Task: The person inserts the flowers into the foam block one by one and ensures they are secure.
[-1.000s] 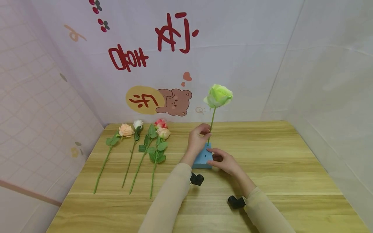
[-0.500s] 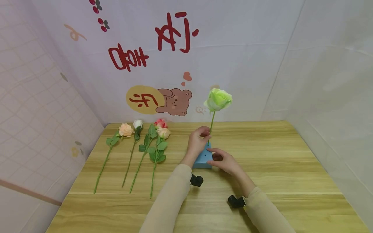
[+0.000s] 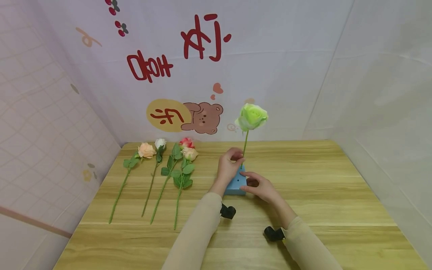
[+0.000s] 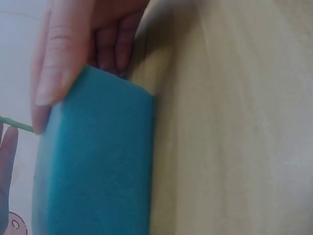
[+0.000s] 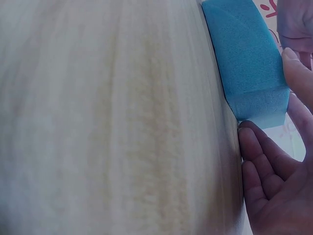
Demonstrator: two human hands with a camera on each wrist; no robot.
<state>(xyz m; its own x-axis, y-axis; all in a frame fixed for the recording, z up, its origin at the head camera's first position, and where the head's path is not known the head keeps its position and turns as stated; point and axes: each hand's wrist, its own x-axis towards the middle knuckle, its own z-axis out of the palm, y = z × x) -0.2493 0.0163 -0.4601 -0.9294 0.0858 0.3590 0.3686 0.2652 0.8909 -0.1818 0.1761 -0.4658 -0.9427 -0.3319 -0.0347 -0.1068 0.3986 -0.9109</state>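
Note:
In the head view a light green artificial rose point(image 3: 252, 117) stands nearly upright, its stem leading down to the far end of a blue foam block point(image 3: 236, 188). My left hand point(image 3: 228, 167) pinches the stem between thumb and fingertips just above the block. Fingers and thumb of my right hand point(image 3: 264, 189) grip the block's right side. From the left wrist, the blue block point(image 4: 102, 156) fills the middle, and my left hand point(image 4: 6, 166) shows at the left edge beside the stem. The stem's lower end is hidden. A small hole shows in the block's top.
Left of the block lie a peach rose point(image 3: 146, 150), a white rose point(image 3: 160, 144), a red-pink rose point(image 3: 186, 143) and a cream rose point(image 3: 189, 153) on the wooden table point(image 3: 320, 195). A printed cloth point(image 3: 280, 67) hangs behind the table.
The green rose and its stem have sunk toward the block, and my left hand has dropped slightly with them. My right hand stays at the block's side.

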